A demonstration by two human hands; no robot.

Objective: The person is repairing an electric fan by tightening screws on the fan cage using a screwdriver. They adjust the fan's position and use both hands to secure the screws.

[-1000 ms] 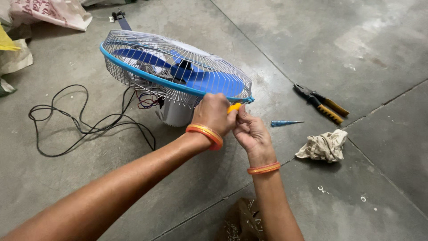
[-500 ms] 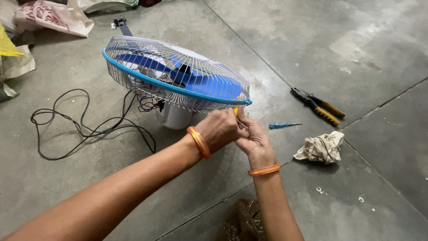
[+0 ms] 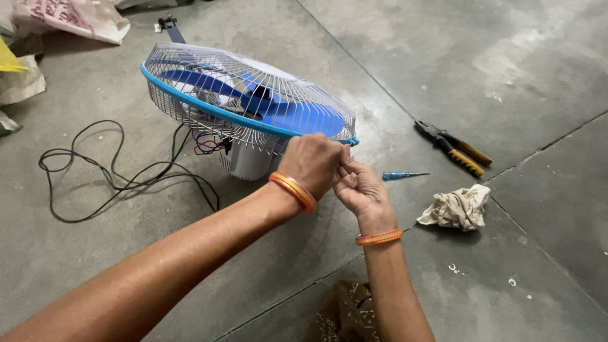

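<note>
Grey concrete floor (image 3: 519, 57) fills the view, crossed by thin joint lines. At the far left edge lie a pale sack (image 3: 19, 82) and, above it, a printed bag (image 3: 69, 19). Just right of them a black cable (image 3: 114, 177) loops loosely over the floor and runs toward a fan (image 3: 240, 101).

That fan lies tilted on the floor, left of centre, with its wire cage (image 3: 190, 69) facing up, blue blades showing inside and a blue rim band (image 3: 209, 109) around the cage. Under the cage sits the white motor housing (image 3: 250, 161), with a few coloured wires (image 3: 206, 144) showing beside it.

Both arms reach in from the bottom. The left hand (image 3: 313, 164) is curled closed at the near right edge of the cage, touching the rim band where it ends. The right hand (image 3: 361, 190) is just beside it, touching it, with fingers pinched together at the same spot. What either hand grips there is hidden by the fingers. Each wrist wears an orange bangle (image 3: 292, 191).

Right of the hands, a small blue screwdriver (image 3: 402, 175) lies on the floor. Further right lie pliers (image 3: 453, 147) with yellow and black handles, and below them a crumpled pale rag (image 3: 457, 208). At the bottom centre, between the forearms, patterned brown cloth (image 3: 345, 313) shows.
</note>
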